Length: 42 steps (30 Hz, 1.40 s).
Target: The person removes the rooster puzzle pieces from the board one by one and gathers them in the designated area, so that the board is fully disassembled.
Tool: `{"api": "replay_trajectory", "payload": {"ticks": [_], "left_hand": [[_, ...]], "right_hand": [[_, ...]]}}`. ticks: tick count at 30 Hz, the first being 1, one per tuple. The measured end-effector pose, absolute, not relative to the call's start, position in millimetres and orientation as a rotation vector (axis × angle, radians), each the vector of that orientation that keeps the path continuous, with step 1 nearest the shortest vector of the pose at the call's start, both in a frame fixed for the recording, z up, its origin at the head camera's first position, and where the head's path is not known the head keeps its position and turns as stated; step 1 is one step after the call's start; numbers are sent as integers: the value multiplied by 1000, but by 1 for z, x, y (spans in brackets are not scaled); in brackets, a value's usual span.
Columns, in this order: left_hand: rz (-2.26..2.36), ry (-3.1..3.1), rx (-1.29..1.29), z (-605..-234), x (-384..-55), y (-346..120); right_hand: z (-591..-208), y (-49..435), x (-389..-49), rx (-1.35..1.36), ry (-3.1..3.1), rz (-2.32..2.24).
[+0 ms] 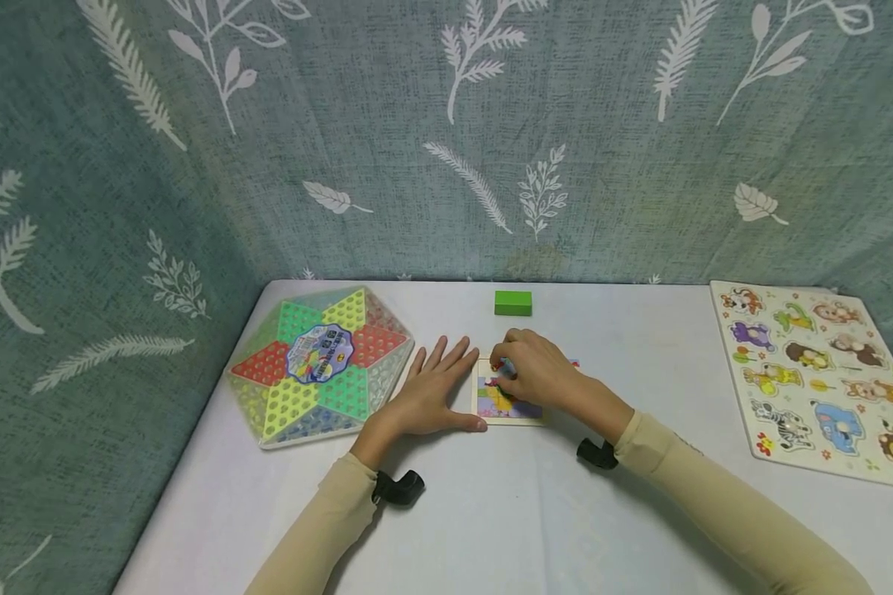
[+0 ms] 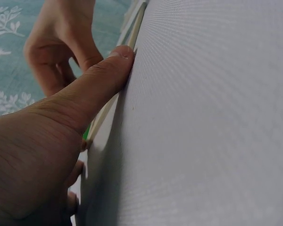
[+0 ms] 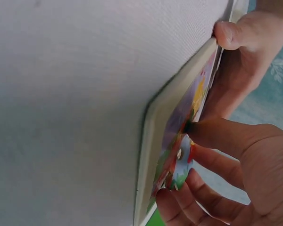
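Note:
A small picture puzzle (image 1: 512, 411) with a pale wooden frame lies on the table, its visible part printed in purple and yellow. My left hand (image 1: 433, 395) spreads out along the puzzle's left side, and the thumb (image 2: 101, 77) touches the frame's near left corner. Over the puzzle, my right hand (image 1: 542, 369) pinches a puzzle piece (image 3: 182, 165) with light blue, red and green print. That piece stands tilted against the picture in the right wrist view. Right fingers hide much of the picture. Something red (image 1: 575, 363) peeks out behind the right hand.
A green block (image 1: 513, 303) sits beyond the hands. To the left lies a hexagonal Chinese checkers board (image 1: 279, 405) under clear wrap. On the right is a large animal puzzle board (image 1: 777, 376). A patterned curtain (image 1: 387, 107) hangs behind the table (image 1: 484, 521).

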<state>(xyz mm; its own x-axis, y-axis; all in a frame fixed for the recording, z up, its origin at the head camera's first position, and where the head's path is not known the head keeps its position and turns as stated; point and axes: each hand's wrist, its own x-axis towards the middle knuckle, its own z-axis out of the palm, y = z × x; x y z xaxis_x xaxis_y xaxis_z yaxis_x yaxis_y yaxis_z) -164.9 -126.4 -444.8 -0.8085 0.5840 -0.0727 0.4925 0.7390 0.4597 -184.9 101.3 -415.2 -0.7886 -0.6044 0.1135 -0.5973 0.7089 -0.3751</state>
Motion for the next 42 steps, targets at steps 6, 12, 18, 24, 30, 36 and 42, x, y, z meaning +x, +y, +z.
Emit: {"api": "replay_trajectory", "payload": {"ticks": [6, 12, 18, 24, 30, 36, 42], "left_hand": [[636, 2731, 855, -446, -165, -128], [624, 2729, 838, -445, -166, -129], [622, 2724, 833, -445, -166, -129], [623, 2723, 831, -444, -166, -129], [622, 2724, 841, -444, -166, -129], [632, 2724, 845, -443, -165, -128], [653, 2717, 846, -444, -164, -127]], "right_hand": [[-415, 99, -186, -1037, 2907, -607], [-413, 97, -186, -1070, 2921, -591], [-412, 95, -187, -1083, 2910, -587], [-412, 95, -188, -1092, 2913, -580], [-412, 97, -187, -1119, 2918, -594], [-413, 101, -186, -1145, 2927, -610], [-416, 104, -185, -1155, 2933, -654]]}}
